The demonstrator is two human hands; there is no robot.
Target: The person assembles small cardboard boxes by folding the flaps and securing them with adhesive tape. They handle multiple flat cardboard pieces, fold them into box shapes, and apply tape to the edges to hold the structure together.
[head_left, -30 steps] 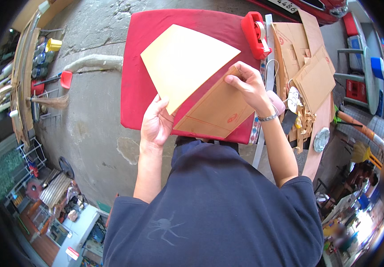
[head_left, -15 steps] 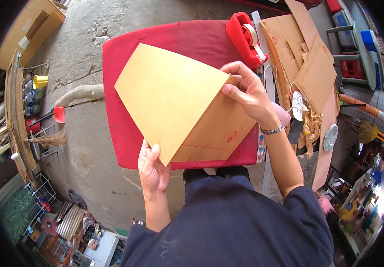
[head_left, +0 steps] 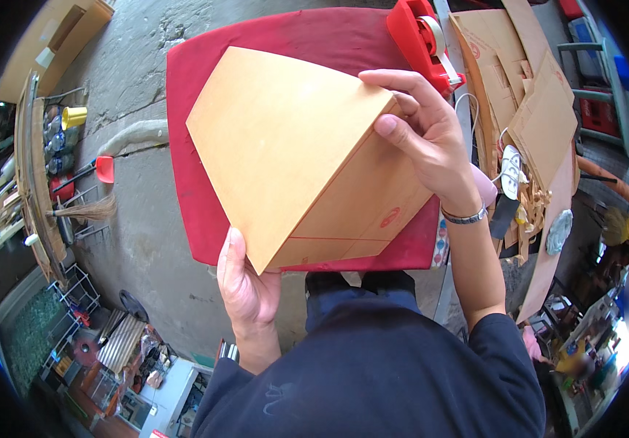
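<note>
Over the red-covered table (head_left: 285, 33) I hold a tan cardboard box (head_left: 285, 139), tilted so that one broad plain face and one side with red print show. My left hand (head_left: 247, 285) grips its near-left corner, thumb against the edge and the other fingers mostly hidden below. At the far right corner my right hand (head_left: 431, 139) is closed on the edge, index finger along the top and thumb on the printed side. The box's underside is hidden. A red tape dispenser (head_left: 418, 44) with a roll of clear tape stands just beyond my right hand.
Flattened cardboard sheets (head_left: 544, 98) are stacked to the right, with a white power strip (head_left: 510, 171) and paper scraps (head_left: 530, 208) beside them. A broom (head_left: 92, 208) and a red dustpan (head_left: 105, 169) are at the left. A large cardboard box (head_left: 52, 44) stands far left.
The view has shifted a little, and the box has tipped slightly, looking larger. My right hand's index finger now lies straighter along the box's top edge. Both hands still hold the box.
</note>
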